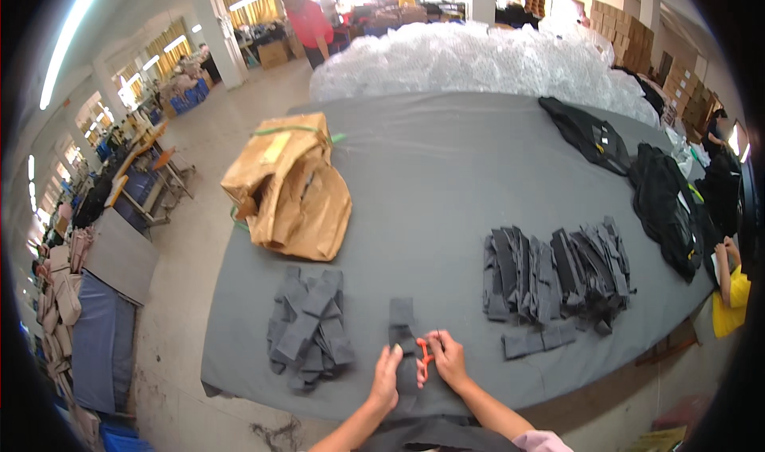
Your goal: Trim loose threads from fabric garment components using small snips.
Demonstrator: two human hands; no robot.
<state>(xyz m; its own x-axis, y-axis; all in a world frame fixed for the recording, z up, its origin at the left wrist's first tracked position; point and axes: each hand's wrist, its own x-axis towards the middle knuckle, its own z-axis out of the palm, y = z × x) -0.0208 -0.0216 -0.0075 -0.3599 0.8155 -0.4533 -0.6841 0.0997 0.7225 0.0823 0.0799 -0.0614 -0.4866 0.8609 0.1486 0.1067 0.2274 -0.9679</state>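
Note:
Near the front edge of the table, my left hand (386,379) is closed on a dark grey fabric strip (401,315), which runs away from me and lies partly on the tabletop. Close beside it, my right hand (448,363) grips small orange-handled scissors (425,352) against the strip's right side. The blades are too small to make out. To the left is a loose heap of similar dark strips (309,324). Rows of bundled dark strips (550,269) lie to the right, with one separate folded strip (539,341) in front of them.
A crumpled brown paper package (299,193) with green strapping sits on the grey-covered table (414,173) at left. Black garments (665,205) line its right side. Clear plastic bags (470,62) are piled behind. A person in yellow (729,301) is at the right edge, one in red (307,23) at the back.

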